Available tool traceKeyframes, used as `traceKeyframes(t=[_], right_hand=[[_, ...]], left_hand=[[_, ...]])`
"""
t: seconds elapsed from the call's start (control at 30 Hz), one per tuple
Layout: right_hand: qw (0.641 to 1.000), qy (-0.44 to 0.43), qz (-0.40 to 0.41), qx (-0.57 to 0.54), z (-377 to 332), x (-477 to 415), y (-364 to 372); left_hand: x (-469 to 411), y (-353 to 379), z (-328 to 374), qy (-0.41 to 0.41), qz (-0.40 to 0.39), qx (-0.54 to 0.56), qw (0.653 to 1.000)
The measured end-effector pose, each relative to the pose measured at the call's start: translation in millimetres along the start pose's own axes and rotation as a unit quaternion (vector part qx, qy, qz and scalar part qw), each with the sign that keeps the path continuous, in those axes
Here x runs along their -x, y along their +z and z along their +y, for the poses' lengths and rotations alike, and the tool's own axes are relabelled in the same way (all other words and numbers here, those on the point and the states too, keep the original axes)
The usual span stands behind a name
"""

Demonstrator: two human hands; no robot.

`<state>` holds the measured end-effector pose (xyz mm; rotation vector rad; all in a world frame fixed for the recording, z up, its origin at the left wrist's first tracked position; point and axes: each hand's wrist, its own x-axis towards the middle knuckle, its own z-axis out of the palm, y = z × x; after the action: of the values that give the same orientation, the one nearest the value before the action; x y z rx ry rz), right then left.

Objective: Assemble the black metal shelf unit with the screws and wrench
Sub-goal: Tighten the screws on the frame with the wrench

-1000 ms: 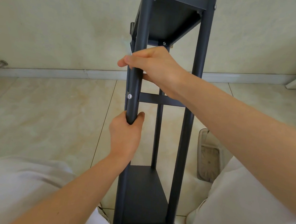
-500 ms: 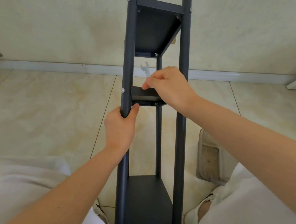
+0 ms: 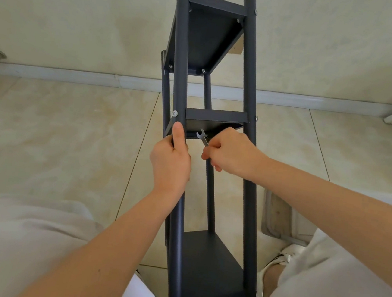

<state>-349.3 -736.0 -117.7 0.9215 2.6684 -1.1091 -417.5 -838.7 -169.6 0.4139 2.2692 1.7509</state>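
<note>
The black shelf unit (image 3: 250, 101) was steadied by the left hand (image 3: 170, 162), curled round its near post (image 3: 180, 50) just below the middle shelf (image 3: 215, 115). The right hand (image 3: 233, 154) pinched the small wrench (image 3: 203, 137), its open end just above those fingers (image 3: 210, 150), under that shelf. The steel frame looked stiff, fairly light and smooth-painted, best gripped round a post near the joint
</note>
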Motion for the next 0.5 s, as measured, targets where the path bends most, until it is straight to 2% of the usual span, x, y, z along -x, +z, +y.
traceKeyframes(t=[0.17,0.27,0.37,0.5], right_hand=[[0.979,0.080,-0.033,-0.187,1.5,-12.8,1.7],[0.971,0.102,-0.006,-0.216,1.1,-16.0,5.6],[0.962,0.084,0.007,-0.260,-0.8,-16.5,5.0],[0.947,0.054,-0.022,-0.316,-2.6,-14.2,-0.2]], left_hand=[[3.1,-0.5,1.5,-0.003,0.001,0.009,1.000],[5.2,-1.1,2.1,0.005,0.006,0.006,1.000],[5.3,-1.2,5.3,0.013,0.009,0.011,1.000],[4.3,-0.7,9.6,0.034,0.020,-0.001,0.999]])
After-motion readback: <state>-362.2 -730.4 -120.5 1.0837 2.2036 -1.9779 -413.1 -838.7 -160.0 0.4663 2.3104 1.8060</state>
